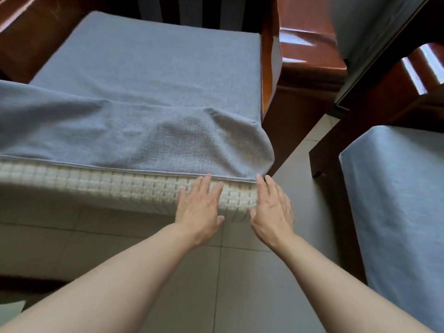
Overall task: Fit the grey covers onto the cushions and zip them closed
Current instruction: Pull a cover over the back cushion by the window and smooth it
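Both hands lie flat, fingers straight, grip released: left hand and right hand press the white woven cushion's exposed edge below the loose grey fabric cover

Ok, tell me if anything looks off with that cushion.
The grey cover sits loose and rumpled, and its near edge is open, so the cushion's white quilted side shows along the front. Both hands, left and right, lie flat by its right corner.
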{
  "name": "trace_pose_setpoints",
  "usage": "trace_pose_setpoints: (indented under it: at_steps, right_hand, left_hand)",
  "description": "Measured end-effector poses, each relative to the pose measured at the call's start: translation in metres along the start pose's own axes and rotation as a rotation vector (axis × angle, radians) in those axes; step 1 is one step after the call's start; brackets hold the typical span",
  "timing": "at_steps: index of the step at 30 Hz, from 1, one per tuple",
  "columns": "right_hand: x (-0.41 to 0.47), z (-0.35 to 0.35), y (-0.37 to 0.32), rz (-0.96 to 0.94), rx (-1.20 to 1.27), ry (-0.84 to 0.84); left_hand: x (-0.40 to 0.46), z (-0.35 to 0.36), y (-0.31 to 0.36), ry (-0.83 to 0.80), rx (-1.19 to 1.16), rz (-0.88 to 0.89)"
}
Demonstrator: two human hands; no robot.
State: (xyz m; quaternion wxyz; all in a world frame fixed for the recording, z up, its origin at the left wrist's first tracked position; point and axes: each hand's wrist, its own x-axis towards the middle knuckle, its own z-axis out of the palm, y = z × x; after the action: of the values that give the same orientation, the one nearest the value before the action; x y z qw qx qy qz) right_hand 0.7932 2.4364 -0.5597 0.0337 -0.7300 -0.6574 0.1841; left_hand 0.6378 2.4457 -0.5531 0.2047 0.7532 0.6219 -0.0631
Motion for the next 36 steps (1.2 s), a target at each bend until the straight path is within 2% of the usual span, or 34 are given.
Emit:
trace_pose_setpoints:
  at_steps: [3,7,10,14,16,18,23,28,36]
  right_hand:
    - [0.024,0.012,0.002,-0.044,-0.021,0.073]
    - [0.044,0.04,0.008,-0.103,-0.014,0.141]
    - [0.056,0.062,0.016,-0.2,0.031,0.352]
    - [0.076,0.075,0.023,-0.289,0.116,0.669]
    - [0.082,0.081,0.027,-0.339,0.181,0.76]
    - [0.086,0.088,0.03,-0.388,0.244,0.817]
    - [0.087,0.102,0.04,-0.491,0.367,0.878]
    - [0.079,0.113,0.059,-0.619,0.316,0.872]
    - [0.064,0.12,0.083,-0.722,0.192,0.831]
  left_hand:
    - [0.026,0.01,-0.006,0.092,0.026,0.037]
    - [0.048,0.035,-0.012,0.136,0.085,0.045]
    - [0.058,0.054,-0.008,0.24,0.075,0.033]
    - [0.076,0.08,0.0,0.612,-0.079,0.024]
    - [0.085,0.091,0.001,0.815,-0.104,0.039]
    - [0.092,0.096,0.003,0.939,-0.114,0.052]
    - [0.097,0.103,0.007,1.126,-0.128,0.053]
    - [0.084,0.128,0.006,1.249,-0.068,0.215]
    - [0.063,0.16,0.012,1.282,0.015,0.284]
